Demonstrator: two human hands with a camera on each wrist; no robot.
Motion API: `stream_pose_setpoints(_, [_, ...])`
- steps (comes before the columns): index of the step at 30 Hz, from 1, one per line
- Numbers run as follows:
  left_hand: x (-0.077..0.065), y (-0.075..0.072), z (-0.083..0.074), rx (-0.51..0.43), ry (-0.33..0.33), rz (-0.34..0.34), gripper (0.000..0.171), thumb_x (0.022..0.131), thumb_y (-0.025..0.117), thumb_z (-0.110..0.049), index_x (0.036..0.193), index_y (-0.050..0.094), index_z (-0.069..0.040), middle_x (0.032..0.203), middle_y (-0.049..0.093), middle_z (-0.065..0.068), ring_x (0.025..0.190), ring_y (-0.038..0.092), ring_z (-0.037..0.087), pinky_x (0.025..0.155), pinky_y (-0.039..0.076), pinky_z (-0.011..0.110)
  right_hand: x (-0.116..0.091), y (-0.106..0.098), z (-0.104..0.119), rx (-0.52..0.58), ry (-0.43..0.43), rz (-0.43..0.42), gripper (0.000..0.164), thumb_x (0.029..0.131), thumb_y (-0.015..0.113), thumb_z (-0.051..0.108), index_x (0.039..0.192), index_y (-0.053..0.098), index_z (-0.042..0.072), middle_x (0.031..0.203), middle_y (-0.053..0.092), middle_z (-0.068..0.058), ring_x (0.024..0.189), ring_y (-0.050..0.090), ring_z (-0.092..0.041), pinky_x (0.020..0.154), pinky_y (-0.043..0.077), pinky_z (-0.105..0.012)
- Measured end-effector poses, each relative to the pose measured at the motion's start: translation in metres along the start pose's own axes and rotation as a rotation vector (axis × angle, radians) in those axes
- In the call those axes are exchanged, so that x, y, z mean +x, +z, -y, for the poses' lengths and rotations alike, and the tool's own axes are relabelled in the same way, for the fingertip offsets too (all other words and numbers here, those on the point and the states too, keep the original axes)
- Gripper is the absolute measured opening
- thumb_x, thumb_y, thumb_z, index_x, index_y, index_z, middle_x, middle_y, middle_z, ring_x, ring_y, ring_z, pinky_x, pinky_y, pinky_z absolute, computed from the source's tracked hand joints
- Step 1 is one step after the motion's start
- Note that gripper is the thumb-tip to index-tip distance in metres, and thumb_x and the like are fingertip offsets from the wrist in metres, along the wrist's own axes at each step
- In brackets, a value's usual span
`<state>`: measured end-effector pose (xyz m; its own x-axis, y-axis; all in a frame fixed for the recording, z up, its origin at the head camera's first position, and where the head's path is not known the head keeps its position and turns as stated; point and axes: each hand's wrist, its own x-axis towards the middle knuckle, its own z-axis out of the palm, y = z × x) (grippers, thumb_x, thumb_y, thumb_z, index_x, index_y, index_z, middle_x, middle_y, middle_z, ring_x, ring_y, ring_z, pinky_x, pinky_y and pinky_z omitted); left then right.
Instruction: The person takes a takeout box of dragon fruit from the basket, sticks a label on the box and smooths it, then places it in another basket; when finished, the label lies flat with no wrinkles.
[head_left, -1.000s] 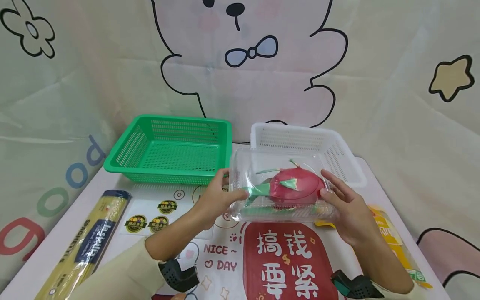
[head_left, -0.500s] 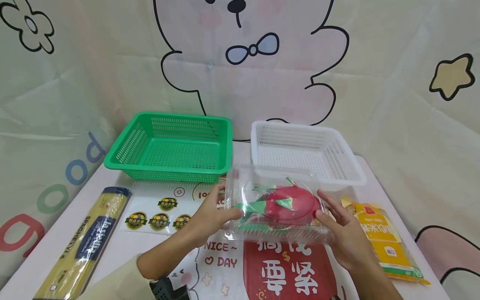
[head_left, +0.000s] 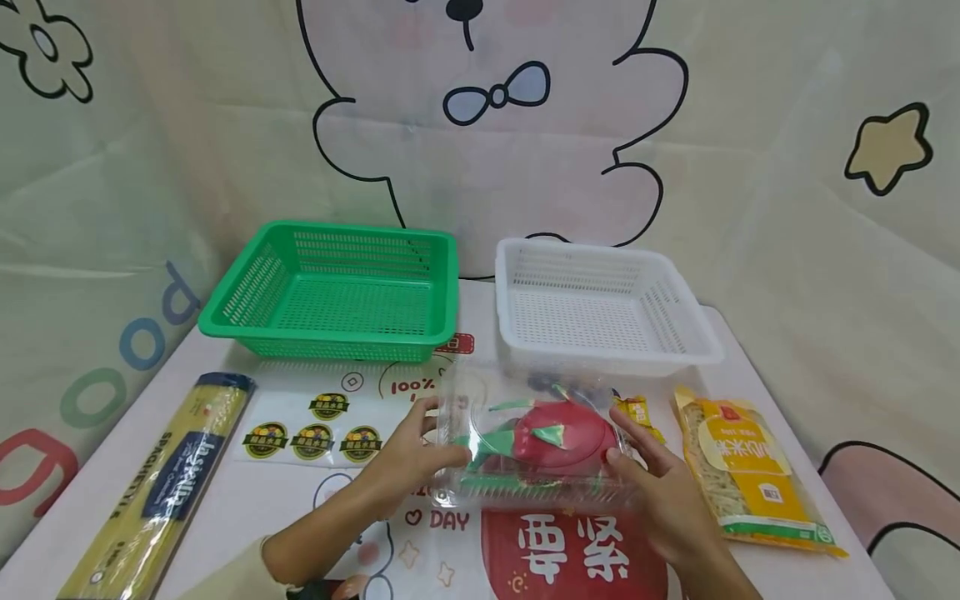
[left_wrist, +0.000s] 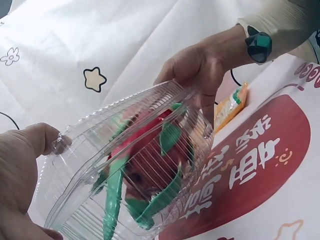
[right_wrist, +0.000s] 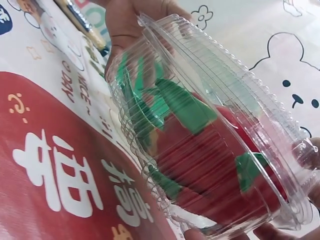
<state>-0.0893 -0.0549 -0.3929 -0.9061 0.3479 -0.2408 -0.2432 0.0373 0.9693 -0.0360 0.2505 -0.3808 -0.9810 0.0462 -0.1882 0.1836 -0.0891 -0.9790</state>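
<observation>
One green basket, one white basket beyond one clear box.
Box lower than 0.5 s ago, uncovering the white basket's front. Left hand and right hand curled on box ends, fingers part-hidden. One red fruit inside. One yellow packet behind box, part-hidden; dark shape at box's far edge unclear.

Soft, even light covers the table, with a faint shadow under the white basket near the table's far right corner. Glare streaks the clear container; the left wrist view looks pale.
</observation>
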Motion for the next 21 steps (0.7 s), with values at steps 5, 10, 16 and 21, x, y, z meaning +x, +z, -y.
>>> stream_pose_setpoints(5, [-0.003, -0.001, 0.006, -0.004, -0.024, 0.005, 0.086, 0.081, 0.074, -0.016, 0.15, 0.023, -0.01, 0.146, 0.027, 0.028, 0.116, 0.049, 0.041, 0.082, 0.051, 0.05, -0.002, 0.001, -0.006, 0.011, 0.065, -0.011, 0.061, 0.096, 0.06, 0.013, 0.151, 0.035, 0.019, 0.148, 0.025, -0.006, 0.115, 0.049, -0.025, 0.089, 0.049, -0.038])
stream_pose_setpoints(10, [-0.003, -0.002, 0.013, -0.007, -0.044, 0.003, 0.086, 0.081, 0.074, -0.016, 0.149, 0.023, -0.009, 0.147, 0.025, 0.029, 0.123, 0.042, 0.045, 0.08, 0.051, 0.049, -0.002, 0.003, -0.011, 0.014, 0.119, -0.032, 0.063, 0.094, 0.064, 0.016, 0.15, 0.036, 0.021, 0.15, 0.027, -0.005, 0.121, 0.043, -0.029, 0.091, 0.048, -0.039])
stream_pose_setpoints(16, [-0.002, -0.004, 0.018, -0.003, -0.076, 0.014, 0.088, 0.08, 0.075, -0.016, 0.15, 0.021, -0.008, 0.147, 0.024, 0.029, 0.129, 0.033, 0.048, 0.086, 0.048, 0.053, -0.002, 0.007, -0.016, 0.013, 0.153, -0.053, 0.067, 0.091, 0.068, 0.018, 0.149, 0.037, 0.022, 0.151, 0.028, -0.005, 0.125, 0.037, -0.031, 0.093, 0.046, -0.038])
stream_pose_setpoints(21, [-0.002, -0.005, 0.023, -0.016, -0.085, 0.027, 0.093, 0.078, 0.077, -0.014, 0.15, 0.019, -0.008, 0.148, 0.021, 0.031, 0.131, 0.027, 0.051, 0.084, 0.049, 0.055, -0.003, 0.008, -0.018, -0.023, 0.141, -0.05, 0.068, 0.09, 0.07, 0.019, 0.149, 0.038, 0.021, 0.152, 0.025, -0.004, 0.129, 0.031, -0.028, 0.097, 0.041, -0.037])
